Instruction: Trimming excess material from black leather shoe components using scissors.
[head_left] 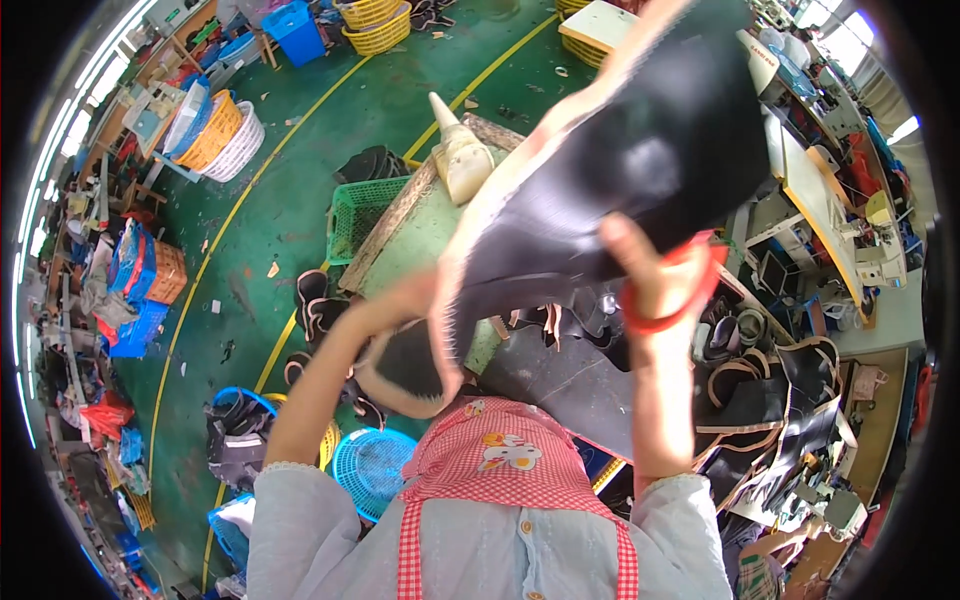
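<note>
A large, glossy black leather-like sheet (600, 190) with a pale, fuzzy edge is held up before me, slanting from lower left to upper right. My left hand (412, 298) grips its pale edge at the lower left; the fingers are mostly hidden behind the edge and blurred. With the thumb pressed on the black face, my right hand (660, 275) holds the sheet near its lower right side. A bright red loop (652, 322) circles the base of this hand, and more red shows beside the fingers; its kind I cannot make out.
Below the sheet stands a worktable (560, 385) with dark pieces on it. A pale cone-shaped form (462, 165) rests on a wooden-edged surface beyond. Green (345, 225) and blue baskets (345, 470) are at the left. Black pieces with pale edges (765, 390) pile up at the right.
</note>
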